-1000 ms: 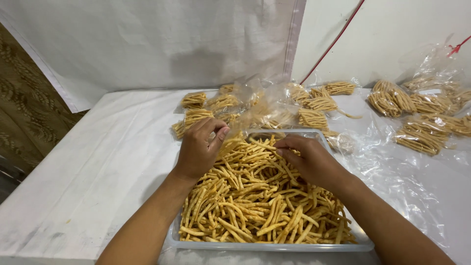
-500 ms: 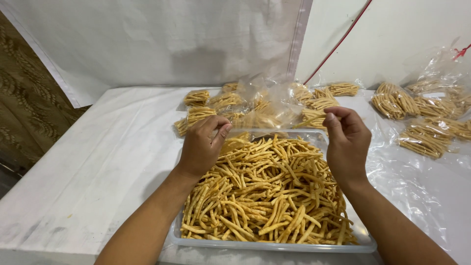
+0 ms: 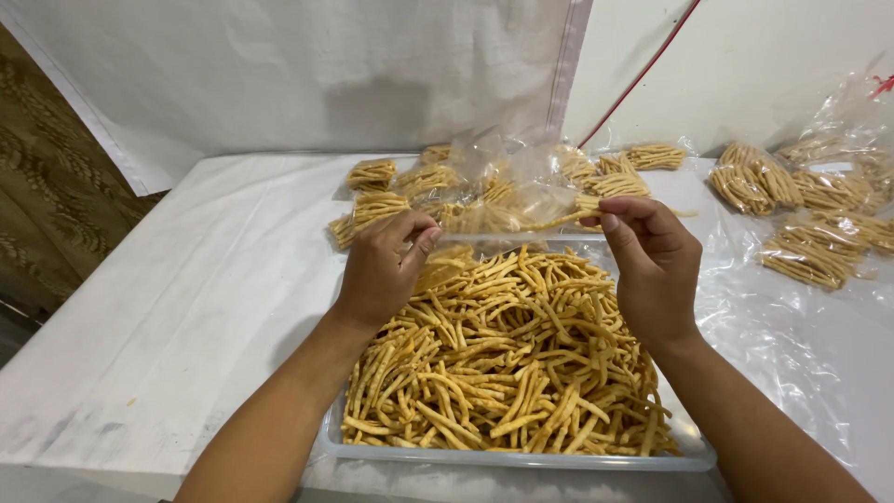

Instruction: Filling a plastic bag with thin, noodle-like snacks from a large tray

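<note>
Materials and finishes, snack-packing table

A thin, clear, glossy plastic bag (image 3: pixel 507 200), crinkled, is pinched between the left hand (image 3: pixel 382 265) and right hand (image 3: pixel 652 261). The fried snack sticks (image 3: pixel 503 363) are seen as matt, dry and rough-crusted, golden yellow. The tray (image 3: pixel 521 458) is made of translucent smooth plastic. The table (image 3: pixel 186 307) is covered in white matt cloth, faintly smudged. The filled packets (image 3: pixel 801 251) are wrapped in shiny transparent film. A creased glossy plastic sheet (image 3: pixel 792 345) is laid at the right.
</note>
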